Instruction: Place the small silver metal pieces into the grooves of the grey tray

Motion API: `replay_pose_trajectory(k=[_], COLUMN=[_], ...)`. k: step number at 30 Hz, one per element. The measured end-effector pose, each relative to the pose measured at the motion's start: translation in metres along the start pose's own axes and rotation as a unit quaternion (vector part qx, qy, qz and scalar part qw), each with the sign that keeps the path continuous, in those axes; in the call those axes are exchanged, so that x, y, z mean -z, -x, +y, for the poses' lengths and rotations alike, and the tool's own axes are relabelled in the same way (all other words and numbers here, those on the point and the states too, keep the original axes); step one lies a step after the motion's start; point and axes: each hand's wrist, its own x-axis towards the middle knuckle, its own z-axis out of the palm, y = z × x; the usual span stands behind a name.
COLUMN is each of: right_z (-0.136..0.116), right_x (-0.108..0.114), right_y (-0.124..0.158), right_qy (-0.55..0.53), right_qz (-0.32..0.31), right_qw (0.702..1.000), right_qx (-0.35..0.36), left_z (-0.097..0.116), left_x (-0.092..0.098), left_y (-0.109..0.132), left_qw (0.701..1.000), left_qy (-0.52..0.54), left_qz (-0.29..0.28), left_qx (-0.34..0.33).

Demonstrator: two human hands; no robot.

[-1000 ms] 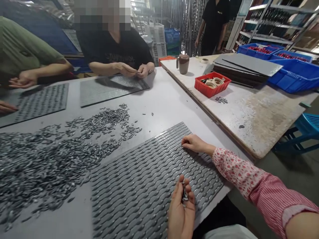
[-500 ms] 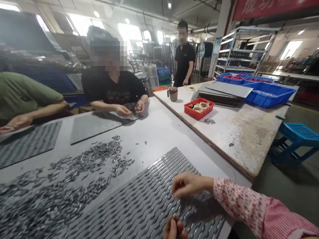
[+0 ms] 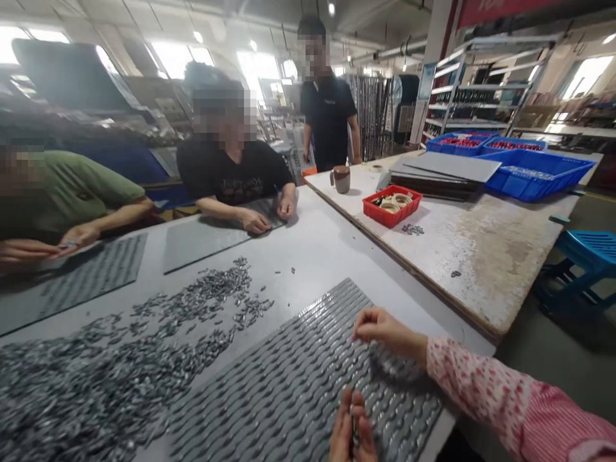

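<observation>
My right hand (image 3: 387,330), in a pink floral sleeve, hangs just over a grey ridged mat (image 3: 289,366) with its fingertips pinched together. Nothing shows between them. At the bottom edge, my left hand (image 3: 351,427) is curled around small metal pieces (image 3: 355,431), partly hidden by the fingers and cut off by the frame. A long spread of similar silvery pieces (image 3: 144,340) lies on the pale table (image 3: 327,256), left of the mat. Its nearest pieces lie along the mat's left edge.
Across the table, seated co-workers (image 3: 235,173) handle darker mats (image 3: 206,234). A person stands behind them. To the right is a scuffed bench (image 3: 481,269) holding a mug (image 3: 341,179), red basket (image 3: 392,215), stacked boards (image 3: 443,173) and blue crates (image 3: 539,176). A blue stool (image 3: 590,253) stands beyond.
My right hand has lifted off the mat and its fingers have closed together. The view has tilted upward, so both hands and the mat sit lower in the picture.
</observation>
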Motion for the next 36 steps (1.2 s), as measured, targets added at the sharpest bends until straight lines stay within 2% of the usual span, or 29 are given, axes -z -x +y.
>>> replay_pose_trajectory(k=[2, 4, 6, 8, 12, 16, 20, 23, 25, 27, 29, 31, 32, 34, 36], right_z=[-0.002, -0.001, 0.000, 0.000, -0.002, -0.003, 0.002, 0.003, -0.002, -0.011, -0.020, -0.025, -0.026, -0.024, -0.020], right_x=[0.022, 0.044, 0.059, 0.067, 0.062, 0.054, 0.052, 0.051, 0.046, 0.035, 0.020, 0.004, -0.003, -0.014, -0.019], right_y=[-0.009, -0.016, -0.021, -0.025, -0.032, -0.041, -0.047, -0.045, -0.037, -0.022, -0.003, 0.016, 0.024, 0.035, 0.040], right_qy=[0.084, 0.222, 0.332, 0.384, 0.448, 0.494, 0.528, 0.546, 0.540, 0.475, 0.358, 0.271, 0.253, 0.238, 0.226], right_qz=[0.036, 0.067, 0.068, 0.053, 0.001, -0.049, -0.043, -0.016, 0.001, -0.031, -0.134, -0.251, -0.282, -0.275, -0.238], right_qw=[0.996, 0.973, 0.941, 0.922, 0.893, 0.865, 0.844, 0.833, 0.836, 0.873, 0.917, 0.922, 0.917, 0.921, 0.933], right_qx=[0.006, 0.014, 0.014, 0.012, 0.045, 0.071, 0.083, 0.088, 0.097, 0.109, 0.115, 0.118, 0.124, 0.141, 0.146], left_z=[-0.002, -0.003, -0.003, -0.006, -0.012, -0.014, -0.015, -0.016, -0.016, -0.016, -0.015, -0.014, -0.015, -0.016, -0.018], left_x=[-0.002, -0.008, -0.017, -0.024, -0.032, -0.032, -0.028, -0.026, -0.025, -0.027, -0.030, -0.034, -0.035, -0.036, -0.032], left_y=[0.009, 0.018, 0.025, 0.030, 0.034, 0.034, 0.032, 0.030, 0.029, 0.028, 0.027, 0.026, 0.026, 0.023, 0.018], left_qw=[0.998, 0.996, 0.994, 0.994, 0.995, 0.997, 0.994, 0.995, 0.996, 0.997, 0.997, 0.997, 0.996, 0.994, 0.994], left_qy=[0.034, 0.061, 0.057, 0.034, 0.002, -0.002, -0.006, -0.009, -0.007, 0.006, 0.023, 0.040, 0.049, 0.066, 0.071], left_qz=[0.032, 0.056, 0.080, 0.100, 0.097, 0.082, 0.105, 0.099, 0.085, 0.072, 0.062, 0.062, 0.068, 0.081, 0.081], left_qx=[0.030, 0.044, 0.041, 0.034, 0.005, 0.001, 0.004, 0.006, -0.011, -0.027, -0.028, -0.024, -0.022, -0.018, -0.022])
